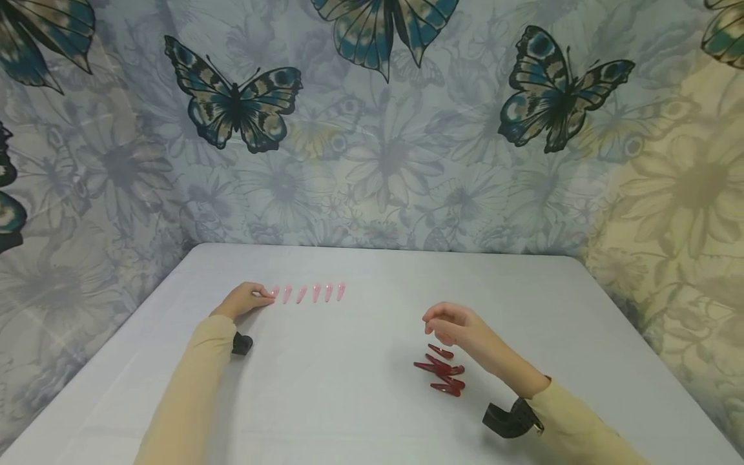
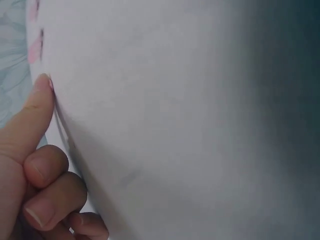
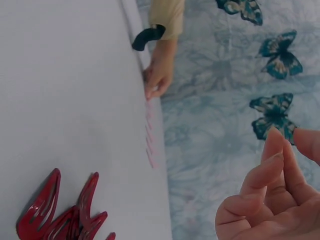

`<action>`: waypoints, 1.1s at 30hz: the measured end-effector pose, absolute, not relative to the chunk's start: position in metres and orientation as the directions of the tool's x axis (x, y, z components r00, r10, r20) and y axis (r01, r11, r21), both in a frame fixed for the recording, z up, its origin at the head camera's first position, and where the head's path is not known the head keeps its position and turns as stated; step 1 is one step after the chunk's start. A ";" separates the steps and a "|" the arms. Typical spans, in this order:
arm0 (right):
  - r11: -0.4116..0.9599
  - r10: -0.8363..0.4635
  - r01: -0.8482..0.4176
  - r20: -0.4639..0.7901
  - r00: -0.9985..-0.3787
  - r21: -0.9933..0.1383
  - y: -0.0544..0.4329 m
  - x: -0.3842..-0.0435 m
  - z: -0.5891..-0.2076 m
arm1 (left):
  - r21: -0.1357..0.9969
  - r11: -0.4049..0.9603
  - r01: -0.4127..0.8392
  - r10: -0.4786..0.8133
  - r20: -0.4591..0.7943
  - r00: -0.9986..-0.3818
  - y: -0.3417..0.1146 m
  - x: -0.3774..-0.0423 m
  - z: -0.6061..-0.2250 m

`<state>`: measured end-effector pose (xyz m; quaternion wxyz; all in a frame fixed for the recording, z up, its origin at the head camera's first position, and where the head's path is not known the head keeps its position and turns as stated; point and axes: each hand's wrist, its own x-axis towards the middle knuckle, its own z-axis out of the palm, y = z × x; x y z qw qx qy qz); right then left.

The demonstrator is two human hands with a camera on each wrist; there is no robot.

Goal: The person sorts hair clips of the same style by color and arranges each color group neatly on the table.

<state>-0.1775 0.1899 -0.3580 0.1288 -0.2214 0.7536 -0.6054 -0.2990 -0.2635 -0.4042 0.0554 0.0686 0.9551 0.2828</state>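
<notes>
Several pink snap hair clips [image 1: 316, 292] lie in a row across the far part of the white table. My left hand [image 1: 247, 299] is at the left end of this row, thumb and finger pinching the endmost pink hair clip [image 1: 275, 292]. In the left wrist view the thumb [image 2: 35, 110] reaches down to the cloth, and the other fingers are curled. A loose pile of dark red snap hair clips [image 1: 444, 369] lies on the right. Above it hovers my right hand [image 1: 459, 326], fingers loosely bent and holding nothing; the red clips [image 3: 37, 210] also show in the right wrist view.
White cloth covers the table [image 1: 325, 387]. Behind it and along the sides hangs a patterned curtain [image 1: 389, 155] with butterflies and flowers. Black bands [image 1: 511, 420] are worn at both wrists, below light yellow sleeves.
</notes>
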 end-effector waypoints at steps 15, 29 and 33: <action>0.172 -0.483 -0.210 0.104 -0.869 -0.962 0.222 -0.163 -0.381 | 0.564 0.819 0.108 0.135 -0.006 -0.991 -0.262 -0.291 -0.406; 0.282 -0.413 -0.163 0.033 -0.910 -0.946 0.238 -0.159 -0.398 | 0.655 0.725 0.213 0.149 0.153 -0.977 -0.229 -0.291 -0.383; 0.332 -0.398 -0.173 0.029 -0.917 -0.927 0.238 -0.161 -0.404 | 0.732 0.603 0.318 0.095 0.330 -0.939 -0.181 -0.282 -0.366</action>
